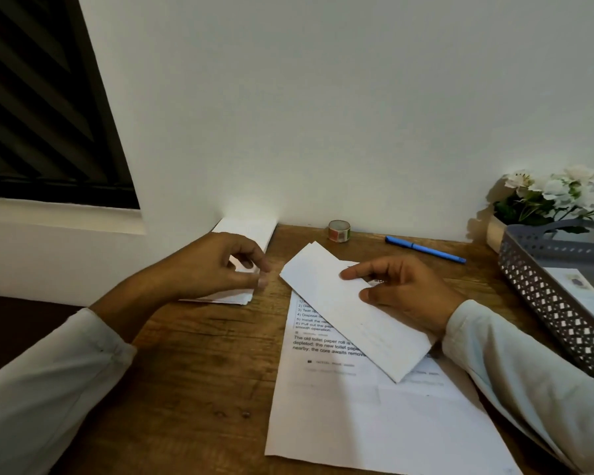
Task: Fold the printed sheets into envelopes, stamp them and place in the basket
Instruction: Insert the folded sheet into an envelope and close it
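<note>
- My right hand (403,296) grips one long white envelope (343,323). The forefinger and thumb lie on its upper face and the other fingers are hidden behind it. It is tilted, its far corner towards the wall and its near corner over the printed sheet.
- The envelope's visible face is plain. I cannot make out a flap or a stamp on it.
- One printed sheet (364,416) lies flat on the wooden table (192,358) beneath the envelope, which covers part of its text. I cannot tell whether more sheets lie under it.
- My left hand (216,265) hovers with curled fingers, thumb and fingertips drawn together. The tips are blurred, so I cannot tell whether they pinch anything.
- Under that hand is one stack of white paper (254,231) against the wall. It is partly hidden, and whether it is sheets or envelopes is unclear.
- One grey perforated basket (546,303) sits at the right, cut off by the frame edge. One pale paper piece (578,289) lies inside with a small mark I cannot read.
- Near the wall are one roll of patterned tape (339,230) and one blue pen (424,249), well apart.
- One pot of white flowers (556,193) stands behind the basket, partly hidden by it.
</note>
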`<move>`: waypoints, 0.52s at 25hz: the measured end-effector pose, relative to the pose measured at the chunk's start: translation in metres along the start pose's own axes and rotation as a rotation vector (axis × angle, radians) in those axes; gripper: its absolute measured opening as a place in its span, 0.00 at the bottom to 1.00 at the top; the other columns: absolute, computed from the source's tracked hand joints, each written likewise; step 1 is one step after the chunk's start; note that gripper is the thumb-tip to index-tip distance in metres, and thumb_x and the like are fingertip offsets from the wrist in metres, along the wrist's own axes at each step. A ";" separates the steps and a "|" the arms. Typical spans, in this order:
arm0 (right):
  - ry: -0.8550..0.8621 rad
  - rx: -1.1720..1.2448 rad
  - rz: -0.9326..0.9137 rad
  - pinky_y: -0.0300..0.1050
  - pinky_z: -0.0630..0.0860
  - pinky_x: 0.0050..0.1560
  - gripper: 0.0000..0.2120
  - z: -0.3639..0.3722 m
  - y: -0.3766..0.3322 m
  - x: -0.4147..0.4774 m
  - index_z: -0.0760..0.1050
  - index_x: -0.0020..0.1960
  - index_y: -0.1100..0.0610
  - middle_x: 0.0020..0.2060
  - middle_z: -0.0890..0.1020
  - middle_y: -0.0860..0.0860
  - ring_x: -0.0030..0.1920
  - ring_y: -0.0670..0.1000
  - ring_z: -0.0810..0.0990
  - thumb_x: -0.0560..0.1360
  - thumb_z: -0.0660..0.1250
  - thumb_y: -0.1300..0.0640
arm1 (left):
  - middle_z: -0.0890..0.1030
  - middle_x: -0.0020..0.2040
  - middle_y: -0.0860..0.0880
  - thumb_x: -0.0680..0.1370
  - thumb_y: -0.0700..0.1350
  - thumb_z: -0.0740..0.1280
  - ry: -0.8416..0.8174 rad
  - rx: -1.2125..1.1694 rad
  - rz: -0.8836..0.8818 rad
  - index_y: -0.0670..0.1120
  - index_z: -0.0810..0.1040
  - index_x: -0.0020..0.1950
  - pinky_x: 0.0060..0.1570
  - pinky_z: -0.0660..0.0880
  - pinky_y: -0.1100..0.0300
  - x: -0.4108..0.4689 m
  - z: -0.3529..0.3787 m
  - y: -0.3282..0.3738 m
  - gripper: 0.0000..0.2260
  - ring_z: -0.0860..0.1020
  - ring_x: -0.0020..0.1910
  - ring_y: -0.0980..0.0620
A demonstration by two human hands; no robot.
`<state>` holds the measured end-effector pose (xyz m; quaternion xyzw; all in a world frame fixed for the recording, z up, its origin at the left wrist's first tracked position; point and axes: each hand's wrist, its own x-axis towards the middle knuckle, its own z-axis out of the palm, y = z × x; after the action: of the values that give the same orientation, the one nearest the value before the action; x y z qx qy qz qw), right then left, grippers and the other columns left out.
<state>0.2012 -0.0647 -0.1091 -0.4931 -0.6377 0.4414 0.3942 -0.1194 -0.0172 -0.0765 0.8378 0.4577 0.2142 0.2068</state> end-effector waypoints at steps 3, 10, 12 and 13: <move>0.017 -0.014 0.020 0.45 0.79 0.59 0.18 0.005 0.003 0.000 0.86 0.56 0.55 0.61 0.83 0.59 0.56 0.55 0.84 0.74 0.71 0.73 | 0.78 0.56 0.64 0.70 0.58 0.77 -0.159 0.075 -0.122 0.60 0.82 0.55 0.60 0.77 0.58 -0.014 -0.013 -0.014 0.15 0.77 0.57 0.61; 0.032 -0.004 0.055 0.53 0.77 0.60 0.17 0.008 0.007 -0.002 0.87 0.53 0.50 0.53 0.84 0.57 0.50 0.52 0.81 0.74 0.72 0.70 | 0.81 0.55 0.62 0.72 0.51 0.77 -0.210 0.053 -0.159 0.57 0.84 0.53 0.57 0.73 0.67 -0.023 -0.028 -0.020 0.11 0.78 0.54 0.62; 0.036 -0.024 0.053 0.58 0.76 0.63 0.17 0.007 0.010 0.000 0.87 0.54 0.49 0.56 0.84 0.59 0.52 0.54 0.82 0.74 0.72 0.69 | 0.84 0.51 0.60 0.73 0.50 0.77 -0.201 0.019 -0.165 0.55 0.85 0.51 0.53 0.74 0.66 -0.026 -0.030 -0.019 0.08 0.80 0.50 0.64; 0.036 -0.035 0.052 0.60 0.76 0.64 0.17 0.007 0.011 0.001 0.87 0.54 0.49 0.57 0.83 0.60 0.53 0.55 0.83 0.74 0.72 0.68 | 0.84 0.50 0.59 0.73 0.50 0.76 -0.197 0.008 -0.156 0.54 0.85 0.49 0.52 0.74 0.65 -0.027 -0.030 -0.019 0.06 0.80 0.49 0.64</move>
<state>0.1977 -0.0633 -0.1217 -0.5241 -0.6252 0.4313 0.3852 -0.1617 -0.0263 -0.0668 0.8173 0.5000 0.1124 0.2636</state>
